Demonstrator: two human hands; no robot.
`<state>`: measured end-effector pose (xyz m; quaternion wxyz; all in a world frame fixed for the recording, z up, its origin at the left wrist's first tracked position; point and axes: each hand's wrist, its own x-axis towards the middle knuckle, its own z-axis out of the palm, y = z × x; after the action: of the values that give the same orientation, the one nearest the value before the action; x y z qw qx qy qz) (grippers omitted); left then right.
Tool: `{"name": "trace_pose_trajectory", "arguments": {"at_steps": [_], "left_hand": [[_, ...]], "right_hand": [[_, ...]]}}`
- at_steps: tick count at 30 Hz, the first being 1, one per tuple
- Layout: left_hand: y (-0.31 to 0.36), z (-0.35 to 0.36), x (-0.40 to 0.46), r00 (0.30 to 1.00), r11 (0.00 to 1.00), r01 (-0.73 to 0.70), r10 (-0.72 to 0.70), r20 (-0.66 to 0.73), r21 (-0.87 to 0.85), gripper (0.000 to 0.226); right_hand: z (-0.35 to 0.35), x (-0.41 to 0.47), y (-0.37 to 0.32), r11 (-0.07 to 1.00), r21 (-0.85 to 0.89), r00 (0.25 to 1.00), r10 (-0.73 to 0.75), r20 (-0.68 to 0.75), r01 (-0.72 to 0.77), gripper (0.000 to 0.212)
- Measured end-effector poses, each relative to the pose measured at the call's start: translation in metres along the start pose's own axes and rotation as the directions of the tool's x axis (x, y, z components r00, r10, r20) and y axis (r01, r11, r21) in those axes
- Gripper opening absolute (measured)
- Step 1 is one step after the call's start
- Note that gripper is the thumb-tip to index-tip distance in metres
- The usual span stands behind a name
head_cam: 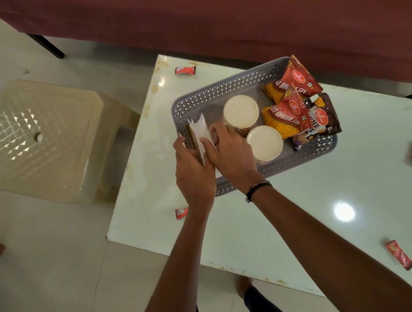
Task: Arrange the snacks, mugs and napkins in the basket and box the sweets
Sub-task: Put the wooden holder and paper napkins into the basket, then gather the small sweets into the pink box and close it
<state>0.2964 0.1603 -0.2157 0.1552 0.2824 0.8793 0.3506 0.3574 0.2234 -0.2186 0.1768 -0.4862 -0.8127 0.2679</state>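
Reaching forward at frame centre, both arms meet: left hand (194,176) and right hand (231,152) pinch the napkins (201,130) upright inside the basket (216,88).

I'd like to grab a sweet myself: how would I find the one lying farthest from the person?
Start at the white table and find the grey basket on it. Look past the basket's far left corner, toward the table's far edge by the maroon cloth: a small red wrapped sweet lies there alone. The other red sweets lie on the near side of the basket.
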Motion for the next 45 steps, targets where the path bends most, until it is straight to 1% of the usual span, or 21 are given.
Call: {"name": "trace_pose_trajectory", "arguments": {"at_steps": [4, 7, 9, 11, 13, 14, 15, 16, 17, 18, 19, 20, 21, 24, 27, 29, 32, 34, 36, 38, 45], "left_hand": [[-0.001, -0.003, -0.001, 1.000, 1.000, 0.012, -0.013, 0.012, 0.023, 0.045], [0.000, -0.007, -0.001, 1.000, 1.000, 0.012, -0.012, 0.006, 0.018, 0.036], [0.002, -0.011, 0.001, 1.000, 1.000, 0.019, -0.019, 0.006, -0.019, 0.032], [0.003, -0.017, 0.007, 0.998, 0.994, 0.063, -0.064, -0.003, -0.087, 0.035], [0.004, -0.021, 0.015, 0.988, 0.975, 0.151, -0.153, -0.001, -0.166, 0.042], [0.005, -0.022, 0.020, 0.974, 0.954, 0.224, -0.224, 0.021, -0.199, 0.045], [0.005, -0.021, 0.026, 0.947, 0.919, 0.321, -0.314, 0.070, -0.230, 0.048], [0.006, -0.020, 0.031, 0.902, 0.865, 0.431, -0.408, 0.142, -0.257, 0.050], [0.006, -0.018, 0.037, 0.841, 0.798, 0.539, -0.490, 0.228, -0.271, 0.051], [0.007, -0.017, 0.042, 0.776, 0.731, 0.626, -0.548, 0.314, -0.272, 0.050], [0.007, -0.016, 0.047, 0.723, 0.682, 0.682, -0.574, 0.385, -0.264, 0.047], [0.008, -0.015, 0.050, 0.693, 0.656, 0.709, -0.580, 0.429, -0.259, 0.043], [0.007, -0.015, 0.054, 0.676, 0.639, 0.723, -0.579, 0.456, -0.262, 0.038], [0.007, -0.013, 0.061, 0.645, 0.586, 0.754, -0.574, 0.505, -0.297, 0.031], [0.005, -0.009, 0.066, 0.611, 0.521, 0.788, -0.591, 0.527, -0.329, 0.024], [0.004, -0.007, 0.070, 0.597, 0.499, 0.799, -0.598, 0.535, -0.336, 0.025], [0.006, -0.004, 0.072, 0.592, 0.534, 0.794, -0.568, 0.572, -0.292, 0.034], [0.009, -0.002, 0.068, 0.603, 0.565, 0.779, -0.552, 0.577, -0.273, 0.039], [0.019, -0.004, 0.060, 0.630, 0.587, 0.756, -0.536, 0.562, -0.288, 0.033], [0.032, -0.005, 0.050, 0.637, 0.596, 0.751, -0.537, 0.553, -0.286, 0.027], [0.065, -0.003, -0.003, 0.617, 0.635, 0.746, -0.548, 0.565, -0.199, 0.034]], "right_hand": [[-0.012, -0.007, 0.008, 0.999, -0.033, 1.000, -0.004, -0.030, 0.003, 0.024], [-0.033, -0.006, 0.020, 0.999, -0.028, 0.991, -0.023, -0.129, 0.019, 0.021], [-0.058, 0.002, 0.039, 0.998, 0.021, 0.972, 0.063, -0.227, -0.060, 0.019], [-0.089, 0.013, 0.068, 0.980, 0.060, 0.917, 0.201, -0.345, -0.192, 0.019], [-0.118, 0.026, 0.102, 0.942, 0.098, 0.854, 0.333, -0.400, -0.321, 0.018], [-0.130, 0.033, 0.119, 0.911, 0.142, 0.829, 0.411, -0.380, -0.387, 0.019], [-0.140, 0.042, 0.134, 0.859, 0.204, 0.800, 0.513, -0.313, -0.471, 0.018], [-0.148, 0.050, 0.147, 0.781, 0.268, 0.764, 0.616, -0.191, -0.564, 0.017], [-0.155, 0.057, 0.155, 0.688, 0.323, 0.722, 0.692, -0.022, -0.650, 0.021], [-0.160, 0.061, 0.160, 0.585, 0.382, 0.675, 0.720, 0.161, -0.715, 0.028], [-0.162, 0.064, 0.161, 0.489, 0.430, 0.634, 0.703, 0.321, -0.759, 0.032], [-0.163, 0.066, 0.163, 0.441, 0.443, 0.616, 0.664, 0.424, -0.780, 0.032], [-0.161, 0.067, 0.164, 0.443, 0.428, 0.613, 0.629, 0.478, -0.788, 0.031], [-0.157, 0.072, 0.165, 0.461, 0.398, 0.608, 0.628, 0.485, -0.793, 0.028], [-0.153, 0.078, 0.170, 0.408, 0.453, 0.602, 0.639, 0.478, -0.793, 0.027], [-0.151, 0.077, 0.175, 0.392, 0.473, 0.605, 0.626, 0.491, -0.789, 0.028], [-0.156, 0.066, 0.180, 0.368, 0.493, 0.607, 0.599, 0.522, -0.788, 0.035], [-0.161, 0.050, 0.187, 0.361, 0.522, 0.627, 0.566, 0.536, -0.773, 0.042], [-0.168, 0.033, 0.192, 0.328, 0.566, 0.640, 0.548, 0.538, -0.757, 0.053], [-0.178, 0.014, 0.197, 0.275, 0.608, 0.641, 0.550, 0.536, -0.745, 0.055], [-0.217, -0.074, 0.210, 0.083, 0.672, 0.567, 0.618, 0.544, -0.736, 0.052]]}}
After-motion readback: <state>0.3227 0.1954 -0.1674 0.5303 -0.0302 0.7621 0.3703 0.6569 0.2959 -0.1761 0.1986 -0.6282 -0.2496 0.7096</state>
